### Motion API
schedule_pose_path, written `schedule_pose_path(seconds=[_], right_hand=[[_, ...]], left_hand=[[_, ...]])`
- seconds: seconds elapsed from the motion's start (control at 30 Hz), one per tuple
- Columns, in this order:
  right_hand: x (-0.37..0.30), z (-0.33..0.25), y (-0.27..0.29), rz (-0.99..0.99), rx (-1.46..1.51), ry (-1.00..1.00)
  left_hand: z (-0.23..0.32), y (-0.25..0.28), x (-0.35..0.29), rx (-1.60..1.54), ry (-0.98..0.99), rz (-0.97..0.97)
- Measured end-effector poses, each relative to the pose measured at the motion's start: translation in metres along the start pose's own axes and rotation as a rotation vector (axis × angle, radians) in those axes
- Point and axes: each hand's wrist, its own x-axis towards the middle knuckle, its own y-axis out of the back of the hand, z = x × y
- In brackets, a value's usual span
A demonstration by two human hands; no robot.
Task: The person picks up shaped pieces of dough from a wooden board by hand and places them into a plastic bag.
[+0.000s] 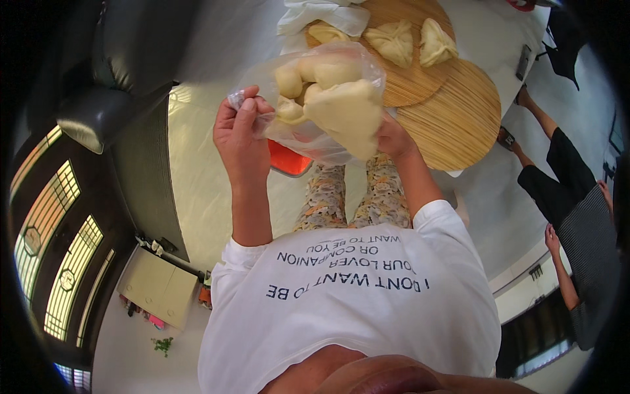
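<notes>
Beyond the right hand (396, 136) lie round woven mats (453, 118), finely ribbed. Between the hands, which are apart, is the clear, wrinkled plastic bag (315, 141); the left hand (243, 125) pinches its edge. The right hand is against the smooth triangular dough piece (348, 115); I cannot tell its grip. It seems better to support softly, not squeezing the smaller rounded pieces (328, 69) in the bag.

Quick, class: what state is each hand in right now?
Left hand: closed, holding the clear plastic bag.
Right hand: beside the triangular bun; fingers mostly hidden, grip cannot be told.
</notes>
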Motion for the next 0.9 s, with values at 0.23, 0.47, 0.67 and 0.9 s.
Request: schedule_pose_path(seconds=[0.23, 0.47, 0.67, 0.9], right_hand=[[0.062, 0.013, -0.017, 0.465, -1.4, 0.314], [0.078, 0.049, -0.012, 0.435, -2.099, 0.504], [0.023, -0.022, -0.028, 0.409, -1.204, 0.581], [0.035, -0.125, 0.107, 1.363, -1.724, 0.241]], left_hand=[[0.0, 0.001, -0.007, 0.005, 0.045, 0.039], [-0.011, -0.011, -0.014, 0.121, 0.093, 0.003], [-0.008, 0.006, -0.016, 0.079, 0.075, 0.017], [-0.003, -0.006, -0.004, 0.085, 0.072, 0.065]])
